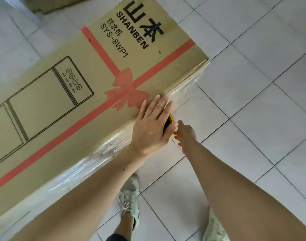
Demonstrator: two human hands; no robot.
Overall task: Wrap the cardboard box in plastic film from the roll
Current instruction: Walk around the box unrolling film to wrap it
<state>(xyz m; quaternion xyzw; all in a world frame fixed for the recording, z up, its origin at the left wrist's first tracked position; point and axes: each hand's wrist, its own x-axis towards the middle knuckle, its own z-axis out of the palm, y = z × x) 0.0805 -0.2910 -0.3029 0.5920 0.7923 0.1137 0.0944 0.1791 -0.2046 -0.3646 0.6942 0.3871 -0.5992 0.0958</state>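
A long cardboard box (75, 94) with a printed red ribbon and black lettering lies across the tiled floor. Clear plastic film (103, 155) clings to its near side face. My left hand (152, 126) lies flat, fingers spread, on the box's top at the near edge. My right hand (185, 134) is just beside it, below the edge, closed around the film roll (169, 120), of which only a yellow and black end shows between the two hands. The rest of the roll is hidden by my left hand.
White floor tiles (253, 101) spread to the right of the box. My two feet in pale sneakers (129, 197) stand close to the box's near side. Another cardboard piece (49, 4) lies at the top left.
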